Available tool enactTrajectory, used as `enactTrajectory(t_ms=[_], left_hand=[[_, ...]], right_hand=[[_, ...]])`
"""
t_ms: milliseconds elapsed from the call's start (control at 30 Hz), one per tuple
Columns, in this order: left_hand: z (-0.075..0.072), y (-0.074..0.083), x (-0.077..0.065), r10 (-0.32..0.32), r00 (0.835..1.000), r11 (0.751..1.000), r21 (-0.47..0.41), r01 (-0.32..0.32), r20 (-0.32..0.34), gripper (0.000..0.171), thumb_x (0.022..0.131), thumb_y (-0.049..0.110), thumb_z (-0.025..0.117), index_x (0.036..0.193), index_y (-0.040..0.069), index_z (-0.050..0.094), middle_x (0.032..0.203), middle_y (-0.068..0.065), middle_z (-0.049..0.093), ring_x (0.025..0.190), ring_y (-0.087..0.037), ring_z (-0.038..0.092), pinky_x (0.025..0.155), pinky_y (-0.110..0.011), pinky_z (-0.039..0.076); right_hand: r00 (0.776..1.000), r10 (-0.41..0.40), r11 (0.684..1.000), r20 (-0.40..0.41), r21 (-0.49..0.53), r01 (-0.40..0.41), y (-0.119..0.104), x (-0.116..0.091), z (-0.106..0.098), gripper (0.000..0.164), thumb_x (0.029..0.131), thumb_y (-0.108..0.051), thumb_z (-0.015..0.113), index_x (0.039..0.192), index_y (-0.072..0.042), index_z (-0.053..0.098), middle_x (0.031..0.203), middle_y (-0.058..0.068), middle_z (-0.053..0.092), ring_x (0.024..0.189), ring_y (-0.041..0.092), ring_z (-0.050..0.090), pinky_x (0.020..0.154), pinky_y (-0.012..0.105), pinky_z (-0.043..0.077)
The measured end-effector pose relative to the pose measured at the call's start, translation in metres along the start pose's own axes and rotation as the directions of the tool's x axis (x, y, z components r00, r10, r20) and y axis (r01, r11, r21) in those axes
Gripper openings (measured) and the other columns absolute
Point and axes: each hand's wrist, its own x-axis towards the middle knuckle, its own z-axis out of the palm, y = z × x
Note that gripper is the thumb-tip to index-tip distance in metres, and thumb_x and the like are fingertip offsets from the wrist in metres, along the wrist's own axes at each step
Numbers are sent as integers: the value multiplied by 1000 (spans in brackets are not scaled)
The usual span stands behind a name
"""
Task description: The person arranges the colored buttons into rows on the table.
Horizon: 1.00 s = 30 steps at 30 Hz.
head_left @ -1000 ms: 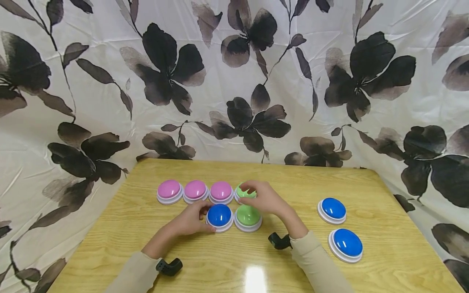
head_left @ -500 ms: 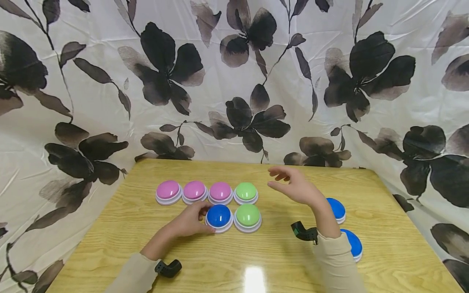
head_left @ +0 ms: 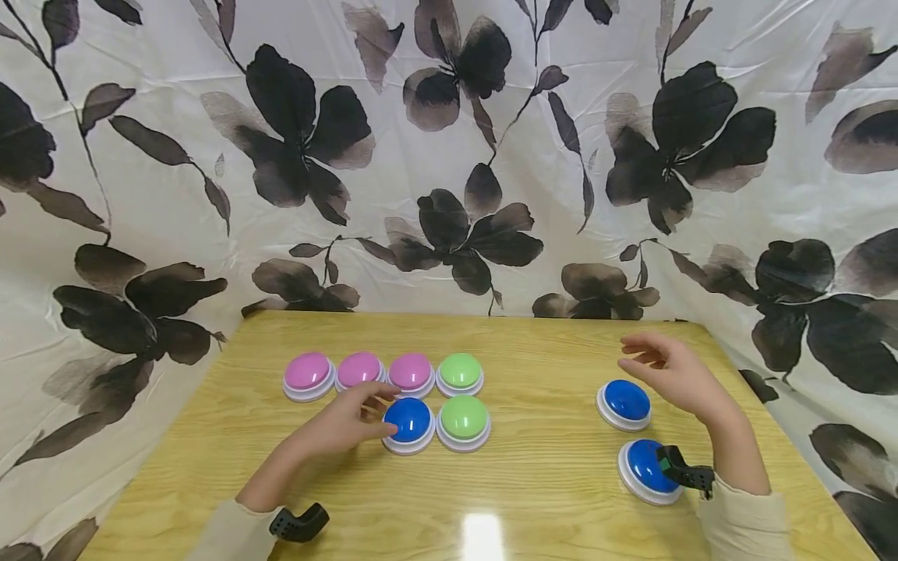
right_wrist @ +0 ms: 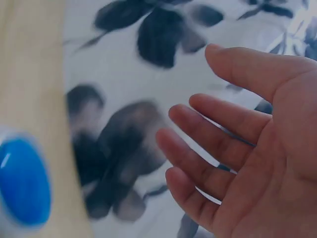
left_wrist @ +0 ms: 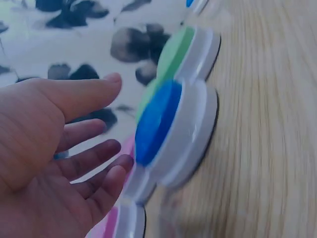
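My left hand (head_left: 340, 421) is beside a blue dome button (head_left: 409, 421) on a white base. In the left wrist view its fingers are loosely bent and a gap shows between them and the blue button (left_wrist: 161, 119). A green button (head_left: 463, 418) stands just right of that blue one. Over on the right, my right hand (head_left: 677, 375) hovers near a blue button (head_left: 627, 400), fingers spread and nothing in them. The right wrist view has that hand (right_wrist: 237, 129) with its palm bare and a blue button (right_wrist: 25, 181) at the left edge.
Behind runs a row of three pink buttons (head_left: 307, 372) and a green button (head_left: 460, 371). Another blue button (head_left: 647, 466), partly covered by the right wrist camera (head_left: 684, 469), sits at the front right. A floral cloth (head_left: 393, 296) hangs behind the wooden table (head_left: 547, 499).
My right hand has left the back green button and moved right, to the blue buttons. My left hand has loosened from the blue button and drawn slightly away. The head view has shifted a little.
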Motion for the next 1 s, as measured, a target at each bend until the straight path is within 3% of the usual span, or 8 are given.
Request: enactTrajectory(t_ms=[167, 333, 467, 600, 833, 1000], left_hand=[[9, 26, 9, 72, 996, 996, 47, -75, 50, 46, 91, 26, 70, 130, 4, 58, 121, -10, 61, 106, -25, 57, 88, -43, 49], [24, 54, 23, 135, 988, 988, 64, -140, 79, 44, 92, 26, 69, 129, 5, 58, 125, -12, 61, 107, -26, 58, 89, -44, 50], [45, 68, 35, 178, 976, 983, 29, -183, 128, 42, 93, 27, 68, 128, 4, 59, 124, -11, 62, 106, -27, 59, 87, -41, 50], [66, 79, 46, 181, 963, 983, -1, -184, 200, 40, 94, 27, 67, 128, 8, 60, 123, -4, 62, 106, -21, 59, 86, -31, 50], [103, 91, 68, 204, 938, 978, -24, -206, 279, 36, 94, 22, 67, 126, 7, 62, 114, -3, 64, 99, -11, 61, 83, -23, 50], [132, 97, 75, 209, 919, 978, -70, -197, 333, 34, 94, 21, 66, 124, 6, 64, 111, -3, 65, 93, -1, 59, 82, -19, 49]], right_hand=[[998, 49, 999, 26, -22, -48, 26, -23, -2, 45, 95, -26, 65, 128, 4, 57, 120, 20, 62, 99, 31, 62, 75, 28, 53], [989, 137, 990, 60, 20, -139, 49, -46, 2, 46, 94, -26, 66, 127, 5, 57, 120, 21, 62, 97, 27, 62, 73, 25, 53], [970, 213, 973, 114, 70, -222, 72, -66, 6, 48, 94, -25, 66, 128, 8, 55, 120, 21, 62, 97, 24, 63, 74, 25, 53], [946, 281, 949, 160, 102, -299, 87, -82, 8, 48, 95, -24, 64, 129, 8, 54, 122, 21, 61, 97, 22, 62, 75, 25, 52], [920, 194, 932, 339, 230, -281, 105, -100, 5, 54, 90, -9, 68, 132, 15, 46, 127, 32, 53, 103, 27, 62, 77, 27, 54], [899, 90, 901, 430, 349, -257, 113, -102, 12, 66, 85, -8, 74, 134, 19, 38, 129, 36, 48, 102, 16, 63, 80, 26, 54]])
